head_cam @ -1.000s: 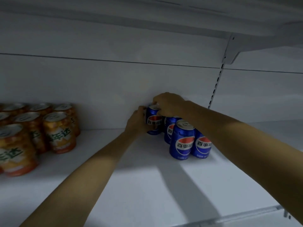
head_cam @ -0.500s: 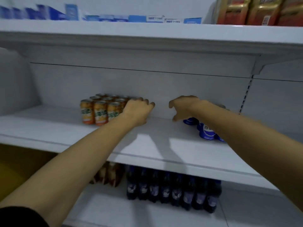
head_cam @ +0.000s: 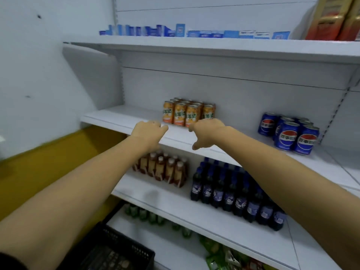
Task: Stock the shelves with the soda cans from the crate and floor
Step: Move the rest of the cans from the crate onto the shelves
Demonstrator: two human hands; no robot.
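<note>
So far blue Pepsi cans (head_cam: pixel 290 134) & orange soda cans (head_cam: pixel 188 114) sit on the white metal shelf (head_cam: pixel 116 118), left hand (head_cam: pixel 149 130) & right hand (head_cam: pixel 207 131) w/ fingers loosely curled, holding nothing; black plastic crate (head_cam: pixel 116 250) prob. next.

Orange cans (head_cam: pixel 187 113), blue cans (head_cam: pixel 290 133) with red-white-blue emblem, white shelf (head_cam: pixel 116 117), black crate (head_cam: pixel 116 252)

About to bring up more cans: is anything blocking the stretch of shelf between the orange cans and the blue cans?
Nothing visible does. The shelf is bare between the orange cans and the blue cans. The left hand and right hand hang empty before its front edge, holding no can.
</note>
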